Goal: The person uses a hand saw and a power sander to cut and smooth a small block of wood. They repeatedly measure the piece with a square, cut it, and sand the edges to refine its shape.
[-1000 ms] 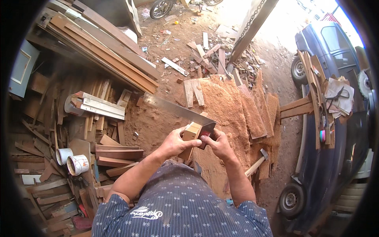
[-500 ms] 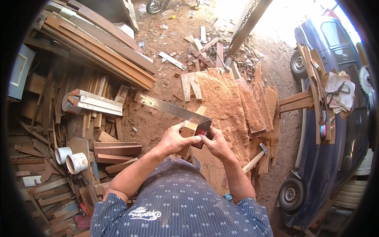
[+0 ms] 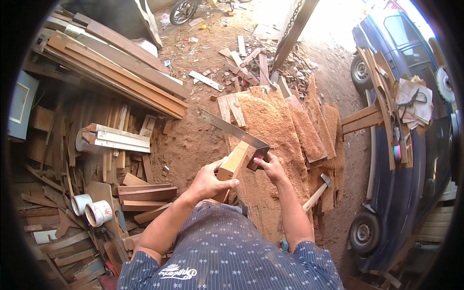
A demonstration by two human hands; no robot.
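My left hand [image 3: 207, 183] is closed around a light-brown wooden block [image 3: 236, 158], its thumb on the near side and its far end tilted up and away. My right hand [image 3: 273, 169] grips a try square [image 3: 258, 157] by its dark, reddish stock. The long metal blade of the square reaches out to the far left, past the block's far end. A narrow gap shows between the block and the stock. Beneath both hands lies a low wooden surface heaped with sawdust [image 3: 270, 125].
A hammer [image 3: 315, 195] lies on boards at the right of the sawdust. Stacked planks [image 3: 116, 72], offcuts and two white buckets [image 3: 98, 213] fill the left side. A post [image 3: 295, 36] stands ahead. To the right, a blue vehicle [image 3: 406, 193] is behind a board stand [image 3: 362, 118].
The try square has come off the block and shifted right with my right hand. My left hand now holds the block apart from it, turned with its far end pointing away.
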